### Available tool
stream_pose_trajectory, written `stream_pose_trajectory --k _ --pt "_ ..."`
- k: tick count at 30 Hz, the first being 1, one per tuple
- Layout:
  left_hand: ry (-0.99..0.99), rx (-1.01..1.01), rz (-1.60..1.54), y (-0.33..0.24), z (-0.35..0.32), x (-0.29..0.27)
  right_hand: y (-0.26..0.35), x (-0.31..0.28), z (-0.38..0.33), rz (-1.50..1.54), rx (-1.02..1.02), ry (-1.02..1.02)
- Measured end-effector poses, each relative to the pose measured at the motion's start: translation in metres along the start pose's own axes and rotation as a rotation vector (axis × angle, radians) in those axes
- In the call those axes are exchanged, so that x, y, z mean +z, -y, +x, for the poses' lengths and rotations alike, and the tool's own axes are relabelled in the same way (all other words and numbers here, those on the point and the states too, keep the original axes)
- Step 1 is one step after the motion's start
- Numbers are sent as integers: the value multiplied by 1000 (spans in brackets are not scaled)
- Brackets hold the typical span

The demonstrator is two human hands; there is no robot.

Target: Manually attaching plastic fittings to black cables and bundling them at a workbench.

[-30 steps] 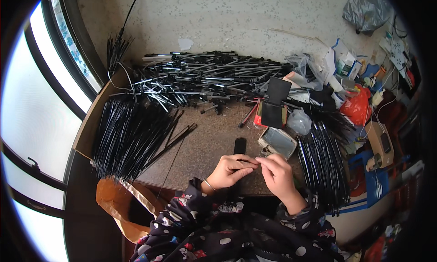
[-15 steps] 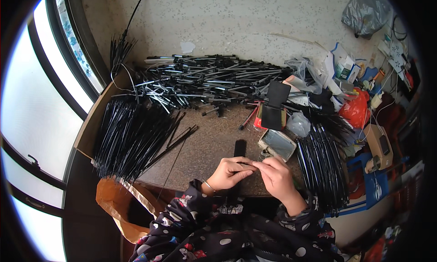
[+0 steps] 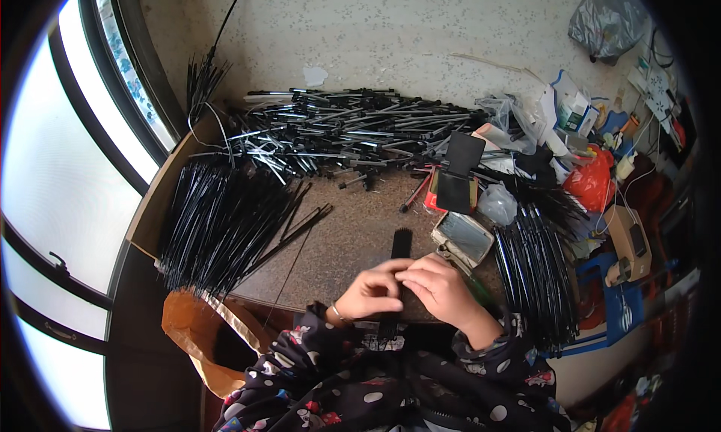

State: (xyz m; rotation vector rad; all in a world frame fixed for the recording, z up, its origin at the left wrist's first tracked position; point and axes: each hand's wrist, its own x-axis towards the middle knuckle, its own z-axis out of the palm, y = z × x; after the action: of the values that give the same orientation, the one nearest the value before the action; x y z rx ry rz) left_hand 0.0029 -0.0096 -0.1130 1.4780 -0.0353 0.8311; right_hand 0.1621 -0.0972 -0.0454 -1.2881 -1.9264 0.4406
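Above the near edge of the brown speckled table (image 3: 353,229), my two hands meet at the fingertips. My left hand (image 3: 366,291) has its fingers curled, with the thumb lying apart below them. My right hand (image 3: 444,289) pinches thumb and fingers together right against the left fingertips. Whatever lies between them is too small or hidden to make out. Beneath the hands runs a flat black strip (image 3: 402,242) with a toothed far end, partly covered by them. Just beyond my right hand sits an open metal tin (image 3: 466,239), with a green-handled tool (image 3: 478,288) beside it.
Thin black rods lie bundled at the left (image 3: 225,225) and right (image 3: 535,274). A long heap of black and grey rods (image 3: 360,128) lies along the wall. A black folding case (image 3: 460,173), clear bag (image 3: 497,203) and red bag (image 3: 589,180) crowd the right. A paper bag (image 3: 184,323) hangs front left.
The hands have drawn closer together and turned slightly, my right hand shifting left and down. The thin dark piece seen between the fingertips is now out of sight. The view has shifted a little.
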Motion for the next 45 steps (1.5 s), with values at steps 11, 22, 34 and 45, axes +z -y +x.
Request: stream_pose_trajectory --k 11,22,34,45 --pt "648 -57 588 -10 -24 23 -103 68 -10 -577 8 250" --pt "958 611 1099 0 -43 22 -93 77 -26 -577 105 190" --pt "344 -32 757 -68 -24 8 -120 -51 -23 -474 381 -212" --pt "339 -81 666 -70 -50 6 -129 -48 -38 -694 147 -285"
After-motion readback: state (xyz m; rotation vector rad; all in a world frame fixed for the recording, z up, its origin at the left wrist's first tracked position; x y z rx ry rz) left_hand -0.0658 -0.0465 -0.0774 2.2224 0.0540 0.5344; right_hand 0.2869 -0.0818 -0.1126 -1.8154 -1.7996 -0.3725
